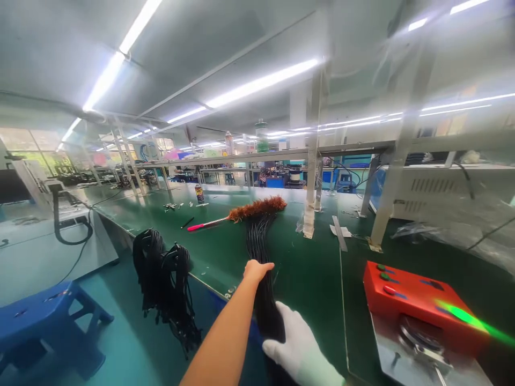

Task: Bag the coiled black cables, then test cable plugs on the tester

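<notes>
A thick bundle of black cables [257, 238] runs from the green tabletop down over its near edge. My bare left hand [256, 272] is closed around the middle of the bundle. Lower down, my right hand [292, 340], in a white glove, wraps round the same bundle from the right, thumb across its front. The far ends of the cables touch a fluffy brown duster [259, 208] with a pink handle, which lies across the table.
More black cables [161, 268] hang at the table's left edge. A blue stool [52, 327] stands lower left. On the right are a red control box [418, 289], a metal ruler [340, 233] and shelf posts [311, 187]. A small can [199, 194] stands further back.
</notes>
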`<control>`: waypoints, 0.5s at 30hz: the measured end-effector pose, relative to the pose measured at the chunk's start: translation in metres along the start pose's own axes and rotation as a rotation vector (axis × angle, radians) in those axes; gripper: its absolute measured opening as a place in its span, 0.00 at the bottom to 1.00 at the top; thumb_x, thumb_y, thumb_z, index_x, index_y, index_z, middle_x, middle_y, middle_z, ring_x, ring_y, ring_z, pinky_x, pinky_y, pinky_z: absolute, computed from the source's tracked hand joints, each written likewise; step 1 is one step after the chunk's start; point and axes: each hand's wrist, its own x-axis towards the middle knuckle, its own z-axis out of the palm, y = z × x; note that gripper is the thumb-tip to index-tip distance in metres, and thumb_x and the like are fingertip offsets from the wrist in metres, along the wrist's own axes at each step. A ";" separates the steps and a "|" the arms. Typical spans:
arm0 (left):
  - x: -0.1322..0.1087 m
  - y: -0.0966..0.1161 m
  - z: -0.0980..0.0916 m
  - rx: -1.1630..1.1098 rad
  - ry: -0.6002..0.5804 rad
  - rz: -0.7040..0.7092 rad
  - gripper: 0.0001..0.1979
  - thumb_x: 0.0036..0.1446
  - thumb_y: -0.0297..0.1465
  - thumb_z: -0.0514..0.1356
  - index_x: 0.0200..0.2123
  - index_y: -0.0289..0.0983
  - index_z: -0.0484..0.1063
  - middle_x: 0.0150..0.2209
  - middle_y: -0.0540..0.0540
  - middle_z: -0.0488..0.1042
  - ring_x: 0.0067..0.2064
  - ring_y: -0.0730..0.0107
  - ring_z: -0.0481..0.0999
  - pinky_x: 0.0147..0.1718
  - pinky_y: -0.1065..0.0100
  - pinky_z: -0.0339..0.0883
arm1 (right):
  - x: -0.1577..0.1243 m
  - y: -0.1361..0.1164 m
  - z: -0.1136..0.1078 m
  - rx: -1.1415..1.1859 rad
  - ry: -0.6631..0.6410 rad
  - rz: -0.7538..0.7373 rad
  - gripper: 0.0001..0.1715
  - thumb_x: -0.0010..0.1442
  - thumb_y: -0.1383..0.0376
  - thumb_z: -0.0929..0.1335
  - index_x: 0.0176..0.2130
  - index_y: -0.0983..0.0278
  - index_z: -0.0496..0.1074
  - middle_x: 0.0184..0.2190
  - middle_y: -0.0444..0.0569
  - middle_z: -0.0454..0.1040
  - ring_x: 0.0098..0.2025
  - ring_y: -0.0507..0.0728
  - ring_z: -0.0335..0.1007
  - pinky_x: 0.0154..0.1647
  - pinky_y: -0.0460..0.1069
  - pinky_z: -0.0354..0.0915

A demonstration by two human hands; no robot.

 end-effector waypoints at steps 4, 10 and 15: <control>0.003 0.021 0.013 0.060 -0.128 -0.082 0.14 0.56 0.34 0.59 0.44 0.34 0.69 0.47 0.43 0.71 0.47 0.61 0.71 0.45 0.55 0.66 | -0.009 -0.008 0.005 -0.016 -0.001 0.031 0.46 0.42 0.63 0.66 0.60 0.69 0.56 0.52 0.60 0.67 0.55 0.67 0.60 0.54 0.56 0.56; -0.011 0.033 0.007 -0.037 -0.258 -0.130 0.14 0.57 0.33 0.59 0.45 0.34 0.68 0.47 0.43 0.70 0.46 0.62 0.72 0.43 0.57 0.68 | -0.015 -0.005 0.008 0.037 -0.131 -0.027 0.48 0.41 0.64 0.67 0.61 0.71 0.55 0.50 0.61 0.68 0.52 0.68 0.61 0.53 0.58 0.56; -0.049 0.007 -0.014 -0.234 -0.435 -0.071 0.11 0.59 0.34 0.56 0.41 0.32 0.69 0.37 0.46 0.73 0.33 0.72 0.74 0.31 0.66 0.71 | -0.002 0.028 -0.003 0.603 -0.112 -0.049 0.36 0.44 0.60 0.66 0.52 0.70 0.64 0.47 0.58 0.71 0.47 0.61 0.68 0.50 0.54 0.61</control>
